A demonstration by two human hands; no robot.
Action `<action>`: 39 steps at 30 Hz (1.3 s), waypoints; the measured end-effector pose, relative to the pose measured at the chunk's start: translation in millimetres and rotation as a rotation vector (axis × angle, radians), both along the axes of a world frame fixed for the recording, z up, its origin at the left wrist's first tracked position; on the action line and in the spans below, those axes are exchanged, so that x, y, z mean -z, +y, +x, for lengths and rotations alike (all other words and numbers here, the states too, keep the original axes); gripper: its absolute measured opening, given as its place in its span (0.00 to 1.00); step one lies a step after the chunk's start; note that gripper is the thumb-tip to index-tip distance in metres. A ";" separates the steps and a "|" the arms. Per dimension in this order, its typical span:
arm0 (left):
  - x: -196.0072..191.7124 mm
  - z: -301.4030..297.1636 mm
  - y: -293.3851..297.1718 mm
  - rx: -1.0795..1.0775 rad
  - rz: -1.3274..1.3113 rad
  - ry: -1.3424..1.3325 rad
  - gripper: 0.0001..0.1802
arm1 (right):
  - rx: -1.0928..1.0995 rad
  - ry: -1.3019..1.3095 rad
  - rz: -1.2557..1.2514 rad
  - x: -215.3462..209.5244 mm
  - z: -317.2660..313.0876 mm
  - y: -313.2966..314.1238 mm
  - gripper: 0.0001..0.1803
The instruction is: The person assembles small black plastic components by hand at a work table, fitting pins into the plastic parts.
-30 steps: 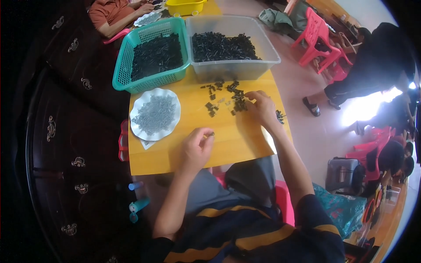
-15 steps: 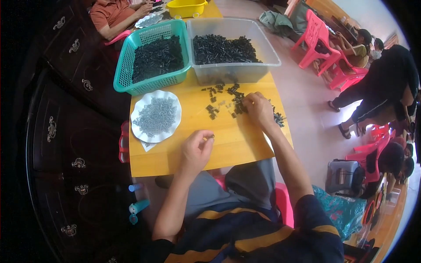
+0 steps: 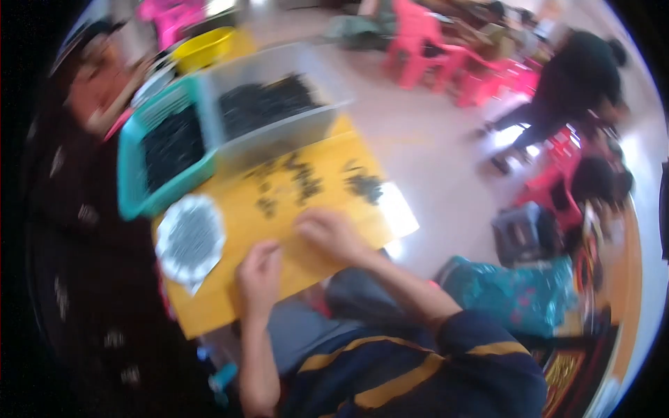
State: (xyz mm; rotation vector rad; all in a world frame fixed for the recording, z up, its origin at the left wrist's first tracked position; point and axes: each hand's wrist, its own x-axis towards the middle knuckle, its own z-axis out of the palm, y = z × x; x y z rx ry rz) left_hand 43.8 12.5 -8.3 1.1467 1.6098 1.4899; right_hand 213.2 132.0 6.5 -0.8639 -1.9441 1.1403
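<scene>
The picture is blurred by motion. My left hand [image 3: 259, 275] rests with curled fingers on the near part of a yellow table [image 3: 279, 209], beside a white plate [image 3: 189, 237] of small grey pieces. My right hand [image 3: 331, 233] lies on the table close to the left one, nearer me than the scattered small dark pieces [image 3: 301, 182]. A second small heap of dark pieces [image 3: 366, 185] lies toward the right edge. What either hand holds is lost in the blur.
A teal basket [image 3: 164, 150] and a clear bin [image 3: 268, 111], both with dark pieces, stand at the table's far side. A yellow bowl [image 3: 209, 45] sits beyond. Another person [image 3: 90, 83] sits far left, pink chairs [image 3: 425, 38] and a person in black [image 3: 578, 76] far right.
The view has swung and tilted, and blurred. My right hand has drawn back from the scattered dark pieces toward me, ending close to my left hand.
</scene>
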 end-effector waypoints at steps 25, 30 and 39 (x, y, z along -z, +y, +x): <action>2.5 0.1 -6.7 0.082 0.024 -0.021 0.07 | -0.178 0.078 -0.046 -18.6 -10.8 -24.3 0.11; -1.3 3.7 -6.6 0.069 0.019 -0.023 0.08 | -0.147 0.082 -0.118 -17.1 -9.2 -20.5 0.10; -2.6 2.8 -5.0 0.044 -0.007 0.184 0.06 | -0.131 -0.029 -0.064 -13.2 -10.2 -14.5 0.09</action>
